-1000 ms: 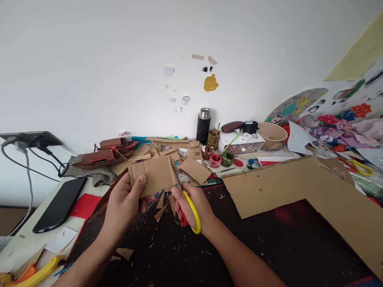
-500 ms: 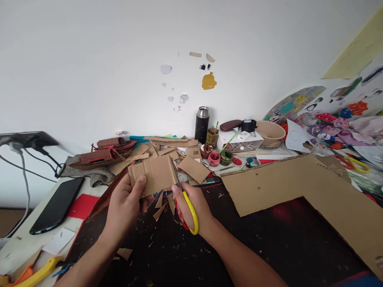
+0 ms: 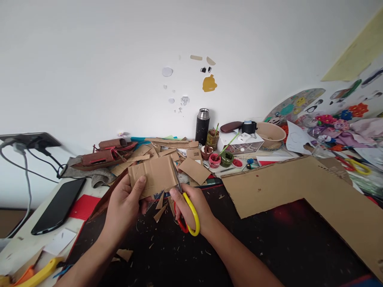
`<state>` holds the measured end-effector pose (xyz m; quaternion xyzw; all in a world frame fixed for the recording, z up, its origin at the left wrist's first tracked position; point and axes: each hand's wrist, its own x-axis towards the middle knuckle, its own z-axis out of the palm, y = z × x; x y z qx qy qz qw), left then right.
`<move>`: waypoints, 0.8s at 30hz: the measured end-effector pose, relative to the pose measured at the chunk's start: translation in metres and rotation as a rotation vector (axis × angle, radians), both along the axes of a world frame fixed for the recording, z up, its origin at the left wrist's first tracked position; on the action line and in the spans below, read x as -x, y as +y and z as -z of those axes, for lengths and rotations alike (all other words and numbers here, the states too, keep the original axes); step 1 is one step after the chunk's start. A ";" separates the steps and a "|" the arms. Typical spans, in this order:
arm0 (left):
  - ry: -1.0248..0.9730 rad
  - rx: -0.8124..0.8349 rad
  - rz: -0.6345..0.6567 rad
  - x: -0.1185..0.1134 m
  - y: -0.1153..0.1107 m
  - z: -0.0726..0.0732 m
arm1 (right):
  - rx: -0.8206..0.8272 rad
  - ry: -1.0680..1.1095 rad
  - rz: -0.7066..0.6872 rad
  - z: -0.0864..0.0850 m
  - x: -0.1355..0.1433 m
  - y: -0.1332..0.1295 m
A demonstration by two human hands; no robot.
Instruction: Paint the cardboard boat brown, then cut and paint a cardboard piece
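Note:
My left hand (image 3: 124, 197) grips a small rectangular piece of cardboard (image 3: 154, 175) by its left side, thumb on top and fingers beneath. In my right hand (image 3: 194, 205) is a pair of scissors (image 3: 193, 217) with one yellow and one red handle loop. The blades lie along the right edge of the cardboard, where a narrow strip shows beside them. Thin cardboard offcuts (image 3: 160, 213) lie on the dark mat just under the piece.
A large L-shaped cardboard sheet (image 3: 269, 183) covers the right side. Behind stand a black flask (image 3: 202, 127), open paint pots (image 3: 226, 159) and a cardboard scrap pile (image 3: 167, 147). A phone (image 3: 58, 205) and a yellow-handled tool (image 3: 40, 275) lie at left.
The scissor handles have drawn slightly apart, the red loop showing more below my right hand. The cardboard stays in my left hand, almost unmoved. The whole view has shifted slightly.

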<state>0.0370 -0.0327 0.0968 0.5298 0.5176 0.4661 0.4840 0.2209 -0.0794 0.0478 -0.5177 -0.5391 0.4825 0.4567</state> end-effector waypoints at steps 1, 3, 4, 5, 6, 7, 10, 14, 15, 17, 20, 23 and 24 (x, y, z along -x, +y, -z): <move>-0.001 -0.002 -0.002 0.001 0.001 0.001 | -0.005 0.005 -0.007 -0.001 0.000 0.000; 0.002 -0.005 -0.001 0.003 0.001 0.002 | -0.011 0.009 -0.012 -0.003 -0.001 0.000; 0.004 -0.005 0.001 0.003 0.001 0.002 | -0.004 0.021 -0.017 -0.003 -0.001 0.000; 0.007 -0.005 0.003 0.004 0.001 0.002 | 0.009 0.042 -0.018 -0.003 -0.001 0.000; 0.011 -0.006 0.006 0.005 0.001 0.002 | 0.022 0.069 -0.018 -0.003 0.000 0.001; 0.016 -0.009 0.009 0.006 0.001 0.002 | 0.031 0.098 -0.018 -0.003 0.000 0.001; 0.010 -0.019 0.019 0.007 0.000 0.002 | 0.028 0.156 -0.029 0.000 0.000 0.001; -0.015 -0.013 0.023 0.008 0.001 0.005 | 0.012 0.164 -0.060 0.006 -0.001 0.001; -0.012 -0.013 0.023 0.008 0.001 0.005 | 0.010 0.161 -0.066 0.006 -0.001 0.001; 0.003 -0.014 0.020 0.008 0.002 0.006 | 0.008 0.147 -0.075 0.007 -0.002 0.001; 0.020 -0.017 0.013 0.007 0.002 0.004 | 0.016 0.141 -0.079 0.006 -0.003 0.001; 0.014 -0.015 0.010 0.005 0.002 0.002 | 0.027 0.138 -0.080 0.004 -0.003 0.001; 0.009 -0.012 0.010 0.005 0.002 0.001 | 0.031 0.136 -0.079 0.004 -0.003 0.001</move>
